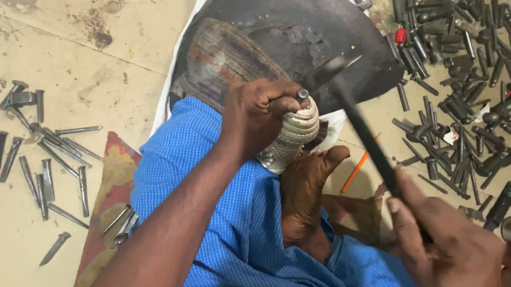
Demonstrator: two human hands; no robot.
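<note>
Workshop floor, left hand pinching punch on ribbed metal piece, right hand gripping hammer

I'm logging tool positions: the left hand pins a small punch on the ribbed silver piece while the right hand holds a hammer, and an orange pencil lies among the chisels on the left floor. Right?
Not quite. The head view shows the orange pencil on the floor right of the bare foot, not among the chisels. Otherwise correct: left hand pins the punch on the ribbed silver piece, right hand holds the hammer.
</note>
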